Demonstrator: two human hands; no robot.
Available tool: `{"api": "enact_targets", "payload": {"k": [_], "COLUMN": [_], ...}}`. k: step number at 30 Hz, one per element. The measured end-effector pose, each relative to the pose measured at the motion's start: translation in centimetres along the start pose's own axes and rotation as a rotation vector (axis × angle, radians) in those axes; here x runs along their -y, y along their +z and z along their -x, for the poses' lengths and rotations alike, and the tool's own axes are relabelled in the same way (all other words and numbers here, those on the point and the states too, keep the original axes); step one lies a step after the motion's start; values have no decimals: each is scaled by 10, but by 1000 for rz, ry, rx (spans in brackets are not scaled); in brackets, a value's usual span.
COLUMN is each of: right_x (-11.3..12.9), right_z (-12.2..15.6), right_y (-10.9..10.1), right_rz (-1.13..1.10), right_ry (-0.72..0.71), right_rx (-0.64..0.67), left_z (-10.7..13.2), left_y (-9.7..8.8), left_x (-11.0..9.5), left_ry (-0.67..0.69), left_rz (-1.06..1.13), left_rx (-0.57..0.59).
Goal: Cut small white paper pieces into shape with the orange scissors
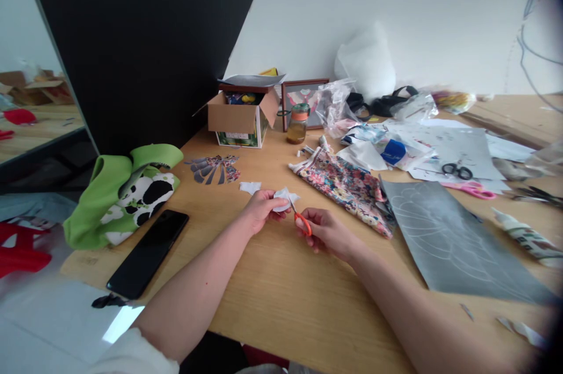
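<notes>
Between the fingers of my left hand (263, 211) is a small white piece of paper or thin cloth (285, 199), pinched at its left side. My right hand (328, 230) grips small scissors with orange handles (305, 225). Their blades reach up to the white piece's right edge. Whether the blades are apart is too small to tell. Just beyond my left hand lies another white scrap (250, 187). Farther left, cut patterned fabric pieces (214, 169) are laid in a fan. Behind my right hand rests a folded floral cloth (345, 186).
At left are a black phone (148, 252) and a green panda bag (127, 195). An open cardboard box (237, 119) and a glass jar (297, 125) stand behind. To the right lie a grey sheet with line drawing (453, 239), pink scissors (472, 189) and black-handled scissors (457, 170).
</notes>
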State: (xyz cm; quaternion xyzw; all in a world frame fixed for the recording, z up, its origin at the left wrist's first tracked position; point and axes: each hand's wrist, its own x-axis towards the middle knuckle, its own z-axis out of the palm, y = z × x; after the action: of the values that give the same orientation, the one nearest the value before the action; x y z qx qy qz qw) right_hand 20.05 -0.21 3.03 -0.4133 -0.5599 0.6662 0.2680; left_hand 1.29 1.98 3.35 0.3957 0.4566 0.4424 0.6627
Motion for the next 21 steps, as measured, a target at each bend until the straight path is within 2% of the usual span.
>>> {"api": "enact_targets", "payload": {"k": [21], "right_x": [-1], "right_z": [-1], "right_y": [0], "right_rz": [22], "right_ry": [-4], "right_rx": [-17], "left_z": [-1], "left_y": [0], "left_x": [1], "left_ry": [-5], "left_rz": [-5], "left_rx": [-8]}}
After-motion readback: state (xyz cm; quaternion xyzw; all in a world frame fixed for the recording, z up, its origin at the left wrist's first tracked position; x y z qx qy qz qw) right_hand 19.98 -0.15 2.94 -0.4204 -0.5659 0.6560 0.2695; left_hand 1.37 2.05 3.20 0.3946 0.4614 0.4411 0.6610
